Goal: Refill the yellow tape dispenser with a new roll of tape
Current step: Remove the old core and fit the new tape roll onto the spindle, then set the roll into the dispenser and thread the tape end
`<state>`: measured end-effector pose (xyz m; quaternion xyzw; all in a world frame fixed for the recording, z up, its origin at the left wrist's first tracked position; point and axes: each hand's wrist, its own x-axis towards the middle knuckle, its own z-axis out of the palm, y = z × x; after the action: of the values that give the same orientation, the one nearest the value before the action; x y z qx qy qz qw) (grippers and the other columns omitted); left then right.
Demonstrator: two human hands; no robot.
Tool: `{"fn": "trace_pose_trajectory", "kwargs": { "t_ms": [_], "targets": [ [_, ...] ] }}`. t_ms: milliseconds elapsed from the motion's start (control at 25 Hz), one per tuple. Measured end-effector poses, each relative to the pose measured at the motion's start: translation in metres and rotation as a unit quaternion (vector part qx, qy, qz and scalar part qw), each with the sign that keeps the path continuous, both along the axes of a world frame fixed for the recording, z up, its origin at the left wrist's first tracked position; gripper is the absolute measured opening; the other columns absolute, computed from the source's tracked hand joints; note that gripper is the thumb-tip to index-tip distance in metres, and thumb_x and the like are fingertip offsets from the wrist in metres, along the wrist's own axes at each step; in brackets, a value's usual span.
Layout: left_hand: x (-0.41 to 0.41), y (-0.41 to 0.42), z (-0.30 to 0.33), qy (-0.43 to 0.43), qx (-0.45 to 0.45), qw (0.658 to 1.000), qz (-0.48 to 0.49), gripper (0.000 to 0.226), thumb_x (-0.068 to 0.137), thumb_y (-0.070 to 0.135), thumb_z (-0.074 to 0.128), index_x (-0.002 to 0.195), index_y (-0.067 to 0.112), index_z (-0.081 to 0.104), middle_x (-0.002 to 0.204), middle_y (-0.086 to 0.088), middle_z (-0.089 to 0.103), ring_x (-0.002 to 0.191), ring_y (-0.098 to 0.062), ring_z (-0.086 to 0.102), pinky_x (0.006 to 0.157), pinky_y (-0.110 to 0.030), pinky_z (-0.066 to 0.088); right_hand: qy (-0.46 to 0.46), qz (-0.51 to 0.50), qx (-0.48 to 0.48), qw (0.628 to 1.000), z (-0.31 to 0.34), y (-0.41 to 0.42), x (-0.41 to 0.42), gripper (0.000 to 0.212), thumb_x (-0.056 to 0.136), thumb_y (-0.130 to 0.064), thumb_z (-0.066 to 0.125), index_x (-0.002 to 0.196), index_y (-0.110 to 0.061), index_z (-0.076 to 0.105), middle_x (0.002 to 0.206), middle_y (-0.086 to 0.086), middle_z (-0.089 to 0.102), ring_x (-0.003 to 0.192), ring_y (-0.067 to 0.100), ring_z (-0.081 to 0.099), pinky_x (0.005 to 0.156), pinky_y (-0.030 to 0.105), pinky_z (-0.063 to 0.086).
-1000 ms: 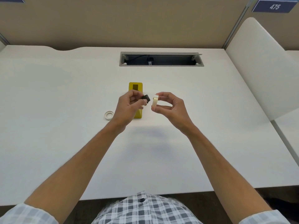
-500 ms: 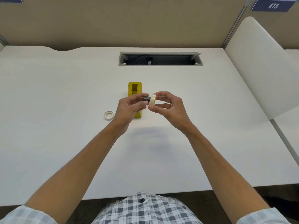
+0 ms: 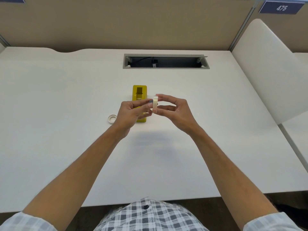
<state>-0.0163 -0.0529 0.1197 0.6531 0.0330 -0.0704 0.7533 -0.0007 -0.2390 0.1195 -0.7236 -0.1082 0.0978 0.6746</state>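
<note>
The yellow tape dispenser (image 3: 139, 94) lies on the white desk (image 3: 66, 97) with its roll slot open, partly hidden behind my left hand. Above it, my right hand (image 3: 175, 112) pinches a pale new tape roll (image 3: 155, 102) on edge between thumb and fingers. My left hand (image 3: 131, 112) pinches a small dark spool core (image 3: 151, 102), which is pushed against the roll's centre hole and mostly hidden. A spent white tape ring (image 3: 111, 118) lies flat on the desk, left of my left hand.
A recessed cable tray (image 3: 165, 61) is set into the desk behind the dispenser. A white divider panel (image 3: 270, 72) rises on the right and a beige partition wall (image 3: 150, 22) stands along the back edge.
My hands have come together. The dark core, held apart from the roll a second ago, now sits pressed into the roll's centre.
</note>
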Motion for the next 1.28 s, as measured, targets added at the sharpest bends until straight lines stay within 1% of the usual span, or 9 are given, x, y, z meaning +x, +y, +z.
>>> {"fn": "trace_pose_trajectory", "kwargs": {
  "t_ms": [120,320,440,600,720,840,960,1080,1280],
  "targets": [
    [0.001,0.002,0.001,-0.004,0.003,1.0,-0.016,0.028,0.092,0.009,0.062,0.118,0.001,0.068,0.113,-0.017,0.071,0.107,-0.025,0.069,0.084,-0.027,0.057,0.002,-0.002,-0.003,1.0,-0.001,0.0,0.0,0.053,0.075,-0.017,0.086,0.124,-0.021,0.067,0.118,-0.001,0.071,0.101,0.017,0.073,0.094,0.04,0.056],
    [0.003,0.001,-0.001,-0.023,0.027,0.999,-0.019,0.03,0.09,0.01,0.065,0.119,0.002,0.067,0.114,-0.013,0.072,0.108,-0.022,0.069,0.093,-0.031,0.055,-0.017,-0.008,-0.016,1.0,-0.002,0.001,0.001,0.054,0.075,-0.014,0.086,0.125,-0.021,0.066,0.122,-0.001,0.066,0.099,0.014,0.073,0.087,0.032,0.059],
    [0.004,0.001,-0.003,-0.038,0.041,0.998,0.001,0.029,0.089,0.012,0.067,0.116,0.004,0.07,0.111,-0.008,0.074,0.105,-0.019,0.07,0.091,-0.028,0.055,-0.024,-0.021,-0.038,0.999,-0.002,0.003,0.002,0.06,0.074,-0.018,0.086,0.128,-0.022,0.06,0.115,0.0,0.068,0.096,0.014,0.074,0.084,0.03,0.06],
    [0.006,0.003,-0.004,-0.035,0.031,0.999,0.015,0.023,0.088,0.014,0.068,0.111,0.01,0.073,0.108,-0.008,0.074,0.102,-0.019,0.071,0.088,-0.027,0.056,-0.05,-0.048,-0.053,0.996,-0.003,0.008,0.003,0.04,0.073,-0.025,0.088,0.108,-0.019,0.069,0.11,-0.006,0.072,0.096,0.012,0.073,0.085,0.029,0.059],
    [0.007,0.006,-0.006,-0.029,0.026,0.999,0.021,0.024,0.088,0.014,0.068,0.111,0.008,0.072,0.108,-0.011,0.074,0.102,-0.02,0.071,0.087,-0.027,0.056,-0.067,-0.05,-0.077,0.994,-0.004,0.013,0.003,0.035,0.075,-0.032,0.085,0.107,-0.024,0.072,0.111,-0.01,0.072,0.096,0.008,0.071,0.082,0.026,0.059],
    [0.009,0.01,-0.007,-0.028,0.021,0.999,0.028,0.026,0.088,0.013,0.068,0.113,0.005,0.071,0.109,-0.012,0.073,0.102,-0.02,0.071,0.086,-0.026,0.056,-0.058,-0.058,-0.065,0.994,-0.006,0.016,0.007,0.019,0.086,-0.022,0.073,0.106,-0.024,0.075,0.107,-0.008,0.074,0.095,0.01,0.07,0.083,0.034,0.059],
    [0.011,0.015,-0.009,-0.029,0.026,0.999,0.027,0.026,0.088,0.012,0.068,0.113,0.006,0.071,0.109,-0.011,0.073,0.102,-0.02,0.071,0.085,-0.024,0.056,-0.065,-0.06,-0.081,0.993,-0.009,0.02,0.015,0.019,0.091,-0.011,0.066,0.106,-0.02,0.075,0.105,-0.004,0.075,0.092,0.012,0.071,0.086,0.035,0.058],
    [0.014,0.02,-0.011,-0.032,0.027,0.999,0.024,0.026,0.088,0.011,0.068,0.114,0.007,0.071,0.107,-0.008,0.074,0.1,-0.017,0.071,0.083,-0.021,0.055,-0.076,-0.051,-0.104,0.99,-0.011,0.025,0.021,0.022,0.092,-0.013,0.066,0.111,-0.02,0.073,0.104,-0.005,0.074,0.091,0.005,0.07,0.086,0.028,0.056],
    [0.025,0.033,-0.016,-0.032,0.037,0.998,0.026,0.026,0.088,0.011,0.069,0.114,0.006,0.071,0.106,-0.012,0.074,0.1,-0.02,0.072,0.089,-0.026,0.056,-0.078,-0.034,-0.088,0.992,-0.018,0.036,0.032,0.022,0.09,-0.014,0.069,0.112,-0.017,0.074,0.108,-0.001,0.075,0.096,0.009,0.072,0.088,0.027,0.056]
  ]
}}
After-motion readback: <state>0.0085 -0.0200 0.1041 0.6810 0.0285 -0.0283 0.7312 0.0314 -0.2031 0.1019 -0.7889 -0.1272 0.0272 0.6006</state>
